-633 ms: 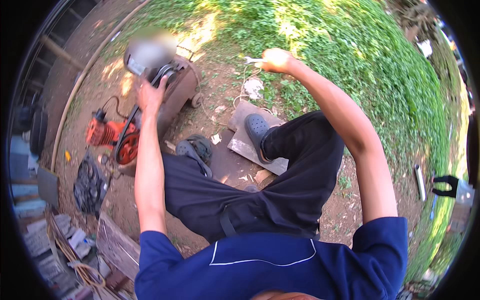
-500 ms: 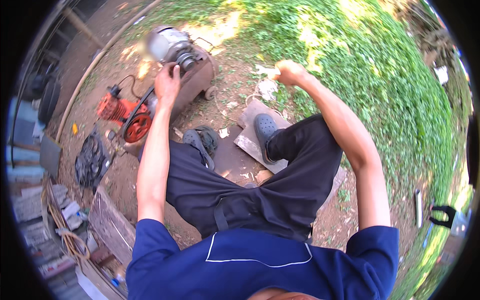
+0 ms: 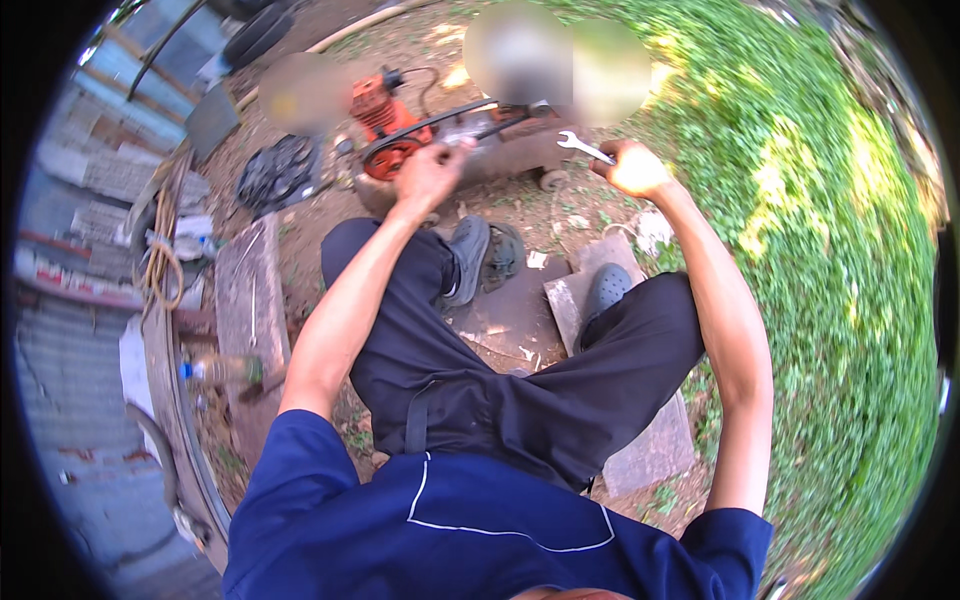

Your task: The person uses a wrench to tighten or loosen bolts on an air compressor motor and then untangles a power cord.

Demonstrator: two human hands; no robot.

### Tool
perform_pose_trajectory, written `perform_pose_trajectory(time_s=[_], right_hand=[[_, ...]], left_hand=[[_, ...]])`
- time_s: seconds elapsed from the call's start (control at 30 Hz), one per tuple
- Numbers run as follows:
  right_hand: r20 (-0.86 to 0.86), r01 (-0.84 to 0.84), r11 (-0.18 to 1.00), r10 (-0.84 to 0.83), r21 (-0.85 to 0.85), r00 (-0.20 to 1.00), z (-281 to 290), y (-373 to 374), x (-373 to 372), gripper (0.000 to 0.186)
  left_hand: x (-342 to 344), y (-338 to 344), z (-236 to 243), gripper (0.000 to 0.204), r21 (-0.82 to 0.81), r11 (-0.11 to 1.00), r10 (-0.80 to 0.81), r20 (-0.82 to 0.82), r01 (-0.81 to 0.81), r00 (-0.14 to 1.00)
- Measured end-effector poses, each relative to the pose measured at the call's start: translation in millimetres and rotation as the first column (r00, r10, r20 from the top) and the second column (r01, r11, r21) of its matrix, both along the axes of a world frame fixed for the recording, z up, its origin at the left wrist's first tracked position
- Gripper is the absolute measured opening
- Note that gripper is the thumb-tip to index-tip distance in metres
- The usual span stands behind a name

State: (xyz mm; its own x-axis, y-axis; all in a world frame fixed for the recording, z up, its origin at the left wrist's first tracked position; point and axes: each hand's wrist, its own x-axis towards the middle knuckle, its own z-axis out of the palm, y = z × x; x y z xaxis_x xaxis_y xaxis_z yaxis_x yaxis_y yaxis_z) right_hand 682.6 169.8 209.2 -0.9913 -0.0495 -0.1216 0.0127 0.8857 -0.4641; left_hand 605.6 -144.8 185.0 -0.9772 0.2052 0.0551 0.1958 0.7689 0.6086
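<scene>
My right hand (image 3: 632,168) is closed around a silver open-end wrench (image 3: 582,147), raised in front of me over the machine. My left hand (image 3: 428,175) rests on the top of a small machine (image 3: 470,140) with an orange motor (image 3: 385,110) and a black belt loop; its fingers curl on a metal part there. I sit with both legs in dark trousers, my shoes (image 3: 468,255) on flat stone slabs (image 3: 560,300) in front of the machine.
Grass (image 3: 800,220) spreads to the right. A black round grille (image 3: 275,172) lies left of the machine. A wooden plank (image 3: 245,290), coiled rope (image 3: 160,265) and a bottle (image 3: 225,370) sit along the left wall. A tyre (image 3: 255,35) stands at the top.
The view has swung so the machine sits higher and more central. My right hand with the wrench has come in closer to the machine; my left hand stays on it.
</scene>
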Motion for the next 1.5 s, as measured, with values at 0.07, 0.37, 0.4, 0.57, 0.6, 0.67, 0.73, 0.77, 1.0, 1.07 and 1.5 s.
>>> perform_pose_trajectory(time_s=[0.07, 0.37, 0.4, 0.57, 0.6, 0.67, 0.73, 0.77, 1.0, 1.07, 1.5], right_hand=[[0.013, -0.068, 0.997, 0.069, -0.048, 0.998, 15.0, -25.1, -5.1, 0.040], [0.062, -0.250, 0.929, 0.276, -0.272, 0.959, 6.7, -94.0, -27.5, 0.046], [0.144, -0.222, 0.921, 0.278, -0.319, 0.950, 2.1, -93.3, -30.4, 0.044], [0.399, -0.258, 0.956, 0.293, -0.141, 0.869, -9.6, -92.4, -34.1, 0.049], [0.315, -0.337, 0.941, 0.328, -0.026, 0.891, -37.3, -67.9, -40.9, 0.049], [0.293, -0.403, 0.893, 0.337, 0.202, 0.895, -67.0, -41.9, -61.6, 0.047], [0.364, -0.319, 0.881, 0.186, 0.349, 0.913, -77.6, -22.3, -75.0, 0.044], [0.366, -0.244, 0.888, 0.094, 0.390, 0.926, -93.9, -7.6, -83.8, 0.044], [0.482, 0.141, 0.904, -0.340, 0.403, 0.807, -271.7, 82.6, -61.6, 0.041], [0.514, 0.255, 0.880, -0.446, 0.400, 0.732, -310.8, 80.4, -50.5, 0.043], [0.500, 0.672, 0.665, -0.725, 0.327, 0.474, -393.2, 102.8, -60.9, 0.087]], left_hand=[[12.8, -2.1, -13.1, 0.070, 0.201, 0.971, -0.158, 0.144, 0.127, 0.977], [30.7, 27.9, 3.8, 0.040, 0.778, 0.628, -0.341, 0.254, 0.019, 0.905], [26.7, 30.9, 2.0, 0.038, 0.840, 0.542, -0.373, 0.262, -0.020, 0.890], [-7.5, 4.1, -14.8, 0.035, 0.876, 0.450, -0.291, 0.327, -0.173, 0.899], [-15.2, 0.9, -14.3, 0.033, 0.832, 0.529, -0.226, 0.330, -0.169, 0.917], [-33.9, -22.6, -41.2, 0.032, 0.829, 0.494, -0.181, 0.393, -0.262, 0.902], [-40.0, -39.9, -72.0, 0.035, 0.798, 0.464, -0.198, 0.517, -0.385, 0.833], [-39.5, -44.1, -86.2, 0.036, 0.759, 0.453, -0.206, 0.600, -0.468, 0.773], [-46.5, -20.0, -94.6, 0.035, 0.609, 0.572, -0.339, 0.785, -0.549, 0.518], [-52.6, -20.5, -98.5, 0.035, 0.558, 0.602, -0.320, 0.824, -0.571, 0.468], [-69.8, 31.0, -126.7, 0.047, 0.358, 0.797, -0.192, 0.914, -0.486, 0.358]])
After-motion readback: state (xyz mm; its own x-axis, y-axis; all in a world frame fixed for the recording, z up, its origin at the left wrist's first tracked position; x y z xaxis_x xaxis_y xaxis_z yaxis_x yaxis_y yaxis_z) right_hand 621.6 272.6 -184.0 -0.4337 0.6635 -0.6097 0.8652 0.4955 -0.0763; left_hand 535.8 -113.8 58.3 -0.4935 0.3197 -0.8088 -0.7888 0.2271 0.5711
